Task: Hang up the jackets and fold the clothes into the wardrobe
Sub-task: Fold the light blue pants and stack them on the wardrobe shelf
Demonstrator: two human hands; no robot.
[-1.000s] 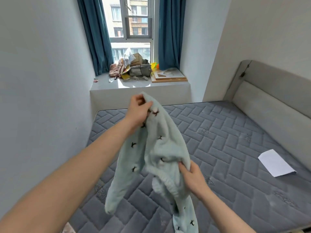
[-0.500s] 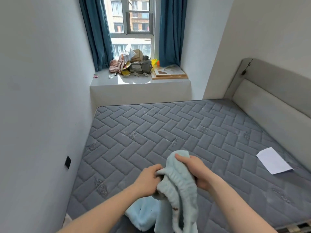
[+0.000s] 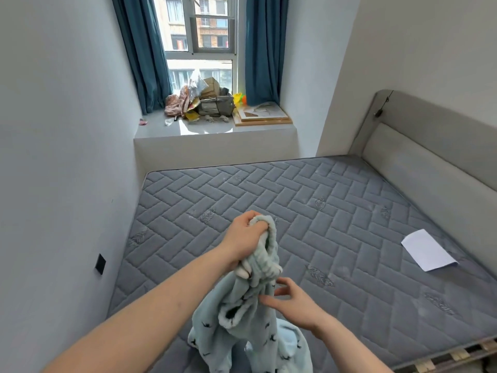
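Raised again, left hand [image 3: 243, 239] grips fleece garment [image 3: 250, 327]

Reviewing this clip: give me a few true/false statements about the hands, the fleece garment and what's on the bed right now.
1. The left hand grips the light blue fleece garment at its ribbed band. True.
2. The right hand is clenched round a hanger. False: no hanger shows; its fingers are loosely spread at the garment's side.
3. A white sheet of paper lies on the grey mattress. True.
4. The garment lies folded flat on the mattress. False: it hangs bunched from the left hand.
5. The windowsill holds a pile of clutter. True.
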